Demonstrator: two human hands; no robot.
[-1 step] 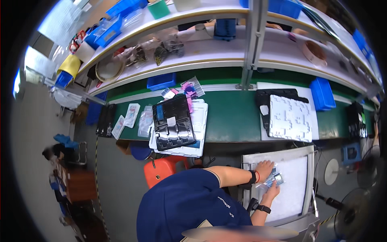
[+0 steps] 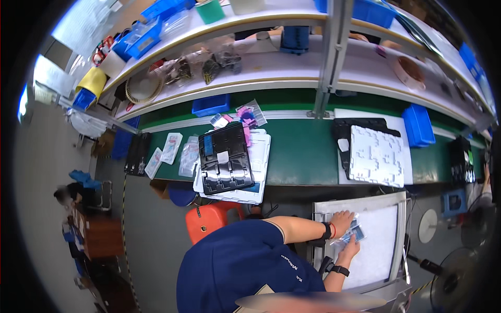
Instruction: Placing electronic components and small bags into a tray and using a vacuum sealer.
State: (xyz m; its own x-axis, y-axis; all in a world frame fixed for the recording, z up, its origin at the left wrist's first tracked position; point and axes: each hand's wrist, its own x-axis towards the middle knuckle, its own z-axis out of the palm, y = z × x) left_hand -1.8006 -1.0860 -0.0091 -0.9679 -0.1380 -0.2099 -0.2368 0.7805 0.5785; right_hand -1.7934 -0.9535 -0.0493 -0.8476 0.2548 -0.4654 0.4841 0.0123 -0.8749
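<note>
Tiny delta vs the previous frame. The clear packet (image 2: 356, 233) showed a bluer face where it had looked paler; slight tilt or just glare, couldn't tell which. Both hands stayed on it, arms hardly moved. My read: packet handling was mid-step, nothing let go.

Packet location: over the framed white panel (image 2: 378, 261), left of its middle, nearer the edge facing the green surface (image 2: 302, 151) than the opposite edge. Couldn't tell if it rested on the panel or was held just above.

Left hand (image 2: 342, 221), red cord (image 2: 334, 230) at the wrist: back up, laid over the packet's left side. Palm side hidden, so no call on whether it gripped. Right hand (image 2: 350, 249), dark watch (image 2: 341, 270) on that wrist: looked closed on the packet's lower edge, thumb-and-finger pinch.

Green surface: same layout as before. Black tray (image 2: 227, 159) lay askew on white trays (image 2: 265, 156) overhanging the front edge, left half. White moulded sheet (image 2: 377, 156) lay over black sheets toward the right end, blue bin (image 2: 418, 125) beside it at the back edge.
</note>
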